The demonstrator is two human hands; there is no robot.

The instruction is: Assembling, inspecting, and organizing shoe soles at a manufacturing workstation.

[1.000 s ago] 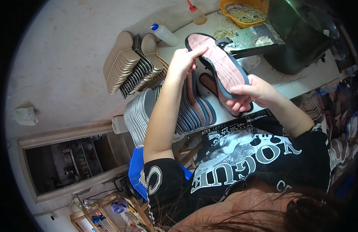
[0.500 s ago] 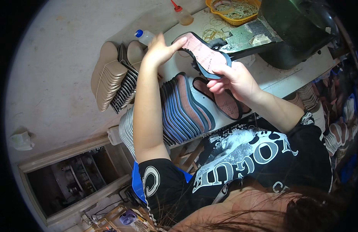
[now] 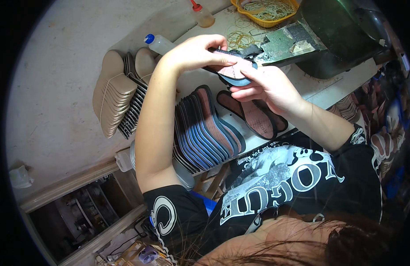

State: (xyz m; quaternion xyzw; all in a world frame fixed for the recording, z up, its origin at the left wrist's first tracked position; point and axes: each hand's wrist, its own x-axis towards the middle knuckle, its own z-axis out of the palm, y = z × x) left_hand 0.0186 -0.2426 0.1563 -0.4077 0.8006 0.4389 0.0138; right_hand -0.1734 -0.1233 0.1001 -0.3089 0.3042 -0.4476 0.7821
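Both hands grip one pink-topped insole [image 3: 231, 70] with a dark rim and blue-grey edge, held above the table. My left hand [image 3: 191, 53] is closed on its far part, the thumb pressing the pink face. My right hand [image 3: 276, 86] pinches the near end, thumb on top and fingers below. My hands cover much of the insole, and it looks tilted. Below them, a couple of loose pink insoles [image 3: 257, 119] with black rims lie overlapping on the table. To their left leans a row of similar insoles [image 3: 207, 128] with pink, blue and dark edges.
Banded beige insoles [image 3: 114, 95] stand against the wall at left. Behind my hands are a blue-capped bottle [image 3: 160, 44], a red-tipped bottle [image 3: 205, 18], a yellow basket [image 3: 266, 23] of rubber bands and a dark green machine [image 3: 342, 40]. The white table [image 3: 320, 86] extends right.
My left hand has moved onto the insole and closed farther over it. The insole has turned and tilted, with less of its pink face showing. My right hand still holds the near end.
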